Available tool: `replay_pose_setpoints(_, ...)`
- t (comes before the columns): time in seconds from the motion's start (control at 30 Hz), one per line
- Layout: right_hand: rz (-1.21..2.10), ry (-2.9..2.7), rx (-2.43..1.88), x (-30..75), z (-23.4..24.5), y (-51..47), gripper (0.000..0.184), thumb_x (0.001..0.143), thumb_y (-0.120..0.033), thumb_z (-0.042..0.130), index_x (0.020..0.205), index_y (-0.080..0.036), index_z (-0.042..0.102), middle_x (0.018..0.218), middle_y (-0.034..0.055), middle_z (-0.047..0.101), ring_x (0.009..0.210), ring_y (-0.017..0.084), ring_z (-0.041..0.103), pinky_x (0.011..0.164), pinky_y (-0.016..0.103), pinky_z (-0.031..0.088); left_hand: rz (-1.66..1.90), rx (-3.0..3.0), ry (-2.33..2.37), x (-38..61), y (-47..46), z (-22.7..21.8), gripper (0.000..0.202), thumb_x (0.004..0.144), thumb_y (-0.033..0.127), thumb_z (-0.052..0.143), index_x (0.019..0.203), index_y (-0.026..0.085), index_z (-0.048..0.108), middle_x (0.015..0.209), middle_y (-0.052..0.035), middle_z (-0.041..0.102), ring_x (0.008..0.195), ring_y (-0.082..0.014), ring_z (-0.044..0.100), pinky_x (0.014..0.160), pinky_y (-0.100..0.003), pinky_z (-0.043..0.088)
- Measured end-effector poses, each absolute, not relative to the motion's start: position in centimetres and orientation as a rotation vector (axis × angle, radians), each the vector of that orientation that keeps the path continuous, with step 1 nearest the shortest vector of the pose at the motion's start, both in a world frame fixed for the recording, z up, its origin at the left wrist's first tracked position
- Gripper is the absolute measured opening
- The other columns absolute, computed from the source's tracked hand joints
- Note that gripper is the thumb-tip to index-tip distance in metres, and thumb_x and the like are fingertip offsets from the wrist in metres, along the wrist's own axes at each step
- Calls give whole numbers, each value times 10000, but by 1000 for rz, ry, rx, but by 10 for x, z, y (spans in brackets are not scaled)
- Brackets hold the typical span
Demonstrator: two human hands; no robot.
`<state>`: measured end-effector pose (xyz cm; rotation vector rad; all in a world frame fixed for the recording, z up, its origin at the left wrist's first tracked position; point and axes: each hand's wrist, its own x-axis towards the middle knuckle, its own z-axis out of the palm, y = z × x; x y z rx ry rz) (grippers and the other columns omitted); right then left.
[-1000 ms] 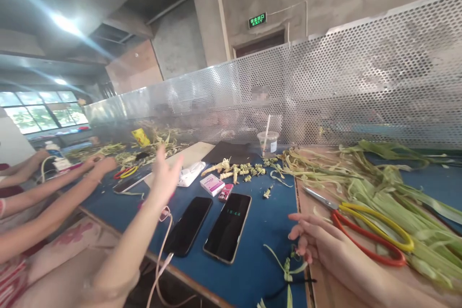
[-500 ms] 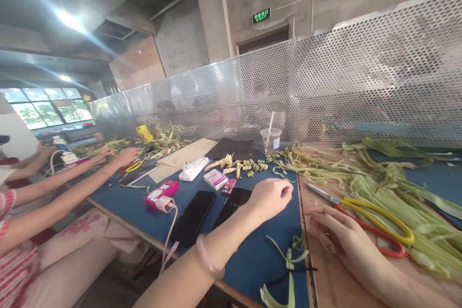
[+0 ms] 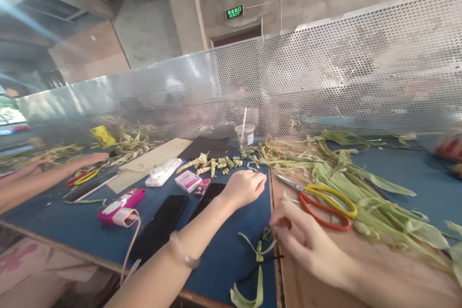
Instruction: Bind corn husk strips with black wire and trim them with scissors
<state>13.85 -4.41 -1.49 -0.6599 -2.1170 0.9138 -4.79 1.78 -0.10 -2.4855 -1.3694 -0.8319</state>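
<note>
Where the left hand lies: curled shut on the blue worktop, beside a phone.
Right hand: blurred beside a leaf strip, grip unclear.

The right hand is motion-blurred, its fingers indistinct. The left forearm hides part of a black phone.

Knotted leaf strip: pale green, thin, tied into a small knot at mid-length, loose ends splayed upward and downward. Flat on the blue tabletop, lower centre of the frame, just left of the wooden board. Scissors: one red loop handle, one yellow, steel blades together, pointing upper left. Flat on the board, right of centre, against the leaf pile.
</note>
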Motion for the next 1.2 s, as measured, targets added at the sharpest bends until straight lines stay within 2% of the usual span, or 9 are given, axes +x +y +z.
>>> replay_pose_setpoints(0.13, 385, -2570, -324, 139, -16, -53, 126, 726, -101, 468, 803, -180, 529, 904, 68, 542, 781, 182, 431, 706, 312, 369, -855, -2524, -1348, -51, 10, 0, 226, 839, 209, 436, 881, 224, 658, 777, -23, 690, 718, -146, 631, 706, -240, 474)
replay_pose_setpoints(0.23, 246, -2661, -381, 135, -18, -54, 90, 719, -137, 510, 797, -175, 536, 930, 71, 540, 796, 193, 416, 700, 326, 357, -924, -2573, -1423, -57, 4, 2, 247, 855, 212, 410, 936, 222, 643, 812, -13, 692, 713, -135, 630, 681, -221, 473)
replay_pose_setpoints(0.4, 387, -2607, -501, 133, -19, -54, 188, 681, -149, 564, 867, -170, 543, 961, 55, 525, 837, 190, 405, 754, 338, 364, -925, -2640, -1457, -56, 1, 2, 248, 860, 224, 410, 929, 216, 648, 797, -6, 687, 685, -131, 623, 656, -215, 464)
replay_pose_setpoints(0.5, 458, -2567, -536, 132, -18, -54, 127, 719, -133, 532, 838, -175, 538, 934, 47, 521, 842, 181, 407, 754, 323, 378, -913, -2661, -1441, -54, 0, 3, 248, 863, 225, 409, 931, 211, 647, 806, -7, 687, 683, -128, 618, 657, -212, 457)
replay_pose_setpoints(0.63, 530, -2529, -551, 131, -17, -51, 134, 774, -73, 441, 782, -181, 521, 885, 40, 507, 817, 160, 412, 730, 285, 403, -878, -2672, -1441, -56, -1, 5, 247, 863, 225, 410, 923, 211, 649, 777, -3, 681, 659, -125, 605, 635, -210, 448)
replay_pose_setpoints(0.77, 715, -2461, -616, 131, -17, -47, 103, 786, -99, 462, 802, -186, 516, 905, 48, 492, 842, 161, 422, 640, 228, 428, -829, -2677, -1429, -59, -1, 6, 233, 852, 229, 435, 931, 210, 654, 733, 0, 669, 638, -126, 593, 638, -217, 442)
replay_pose_setpoints(0.93, 706, -2498, -670, 133, -21, -46, 128, 749, -209, 597, 865, -215, 544, 956, 33, 485, 874, 185, 409, 771, 323, 421, -837, -2666, -1462, -61, -2, 7, 236, 857, 235, 432, 941, 215, 652, 719, 1, 657, 635, -125, 580, 640, -220, 432)
replay_pose_setpoints(1.07, 737, -2512, -697, 133, -22, -45, 28, 816, -237, 550, 806, -214, 539, 921, 18, 488, 875, 174, 411, 822, 345, 390, -899, -2747, -1537, -58, -4, 9, 236, 860, 271, 435, 927, 211, 654, 679, 8, 650, 587, -117, 569, 620, -221, 432)
replay_pose_setpoints(1.2, 770, -2496, -687, 132, -20, -42, 89, 855, -196, 482, 766, -199, 483, 904, 20, 484, 870, 171, 408, 806, 334, 386, -1188, -2893, -1707, -60, -1, 13, 254, 850, 338, 460, 916, 182, 649, 652, -4, 651, 614, -129, 596, 642, -237, 459)
